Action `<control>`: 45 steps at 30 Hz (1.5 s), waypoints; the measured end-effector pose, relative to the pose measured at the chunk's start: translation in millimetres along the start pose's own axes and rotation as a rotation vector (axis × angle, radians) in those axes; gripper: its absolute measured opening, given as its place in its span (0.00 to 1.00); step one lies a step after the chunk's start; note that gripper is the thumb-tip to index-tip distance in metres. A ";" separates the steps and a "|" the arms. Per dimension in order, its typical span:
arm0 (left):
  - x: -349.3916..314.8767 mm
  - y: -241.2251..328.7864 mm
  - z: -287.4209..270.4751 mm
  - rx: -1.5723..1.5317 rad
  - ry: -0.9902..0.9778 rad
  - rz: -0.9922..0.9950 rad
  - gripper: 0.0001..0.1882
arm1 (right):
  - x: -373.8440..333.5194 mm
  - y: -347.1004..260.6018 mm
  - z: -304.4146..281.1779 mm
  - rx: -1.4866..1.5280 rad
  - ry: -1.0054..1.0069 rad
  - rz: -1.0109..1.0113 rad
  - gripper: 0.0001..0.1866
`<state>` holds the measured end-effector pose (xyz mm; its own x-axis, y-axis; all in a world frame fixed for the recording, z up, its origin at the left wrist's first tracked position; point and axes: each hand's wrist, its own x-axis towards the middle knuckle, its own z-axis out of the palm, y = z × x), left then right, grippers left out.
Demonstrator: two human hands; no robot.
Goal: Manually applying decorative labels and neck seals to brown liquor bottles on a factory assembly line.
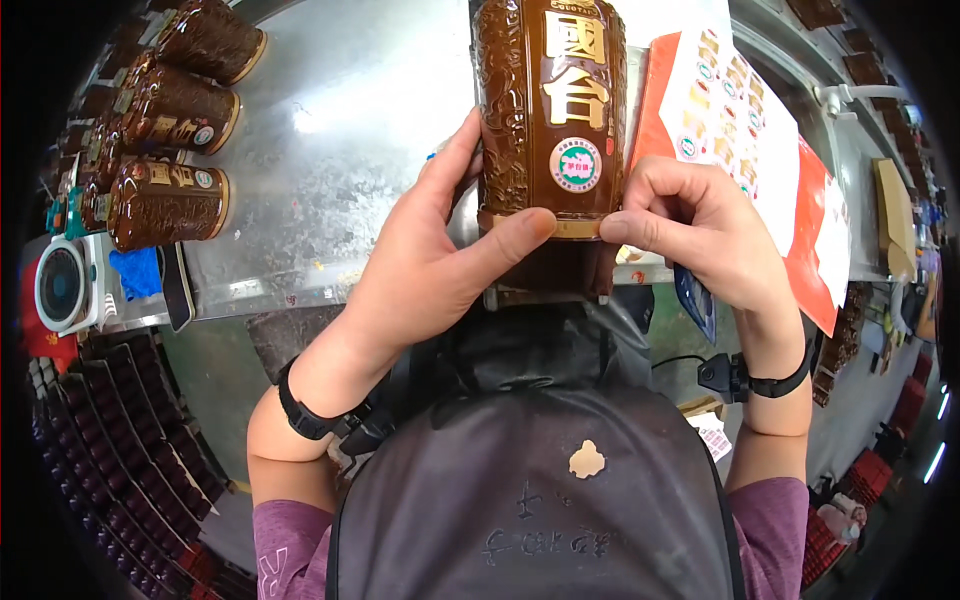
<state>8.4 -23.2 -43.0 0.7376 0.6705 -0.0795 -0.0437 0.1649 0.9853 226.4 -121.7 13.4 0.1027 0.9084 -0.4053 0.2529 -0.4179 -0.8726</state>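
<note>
On my feed, the brown embossed bottle (552,115) is at the near edge of the tabletop (330,170) — left hand (425,240) wide around its left side, right hand (705,225) narrow at the gold band (578,228), pinch contents unclear. I'd expect slippage if the left loosens.

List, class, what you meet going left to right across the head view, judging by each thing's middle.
Group of brown bottles → left hand → brown bottle between the hands → right hand → tan cardboard.
</note>
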 end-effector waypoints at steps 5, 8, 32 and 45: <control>-0.5 -7.6 -7.3 0.509 -0.002 0.203 0.50 | -0.2 5.9 0.1 0.019 0.022 -0.008 0.15; 3.5 -4.7 -13.2 0.605 0.007 0.208 0.49 | 0.1 10.2 -2.4 0.002 0.015 -0.038 0.14; -3.2 -17.8 -21.6 0.291 -0.028 0.159 0.45 | 0.8 11.2 -9.3 0.170 -0.017 0.083 0.09; -3.3 -27.3 -25.5 0.207 -0.104 0.190 0.35 | 0.9 17.3 -9.9 0.065 -0.021 0.052 0.13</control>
<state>-10.0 -11.5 -73.4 0.7948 0.5960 0.1142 -0.0570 -0.1140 0.9918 240.4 -128.0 0.6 0.0941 0.8852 -0.4557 0.1843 -0.4653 -0.8658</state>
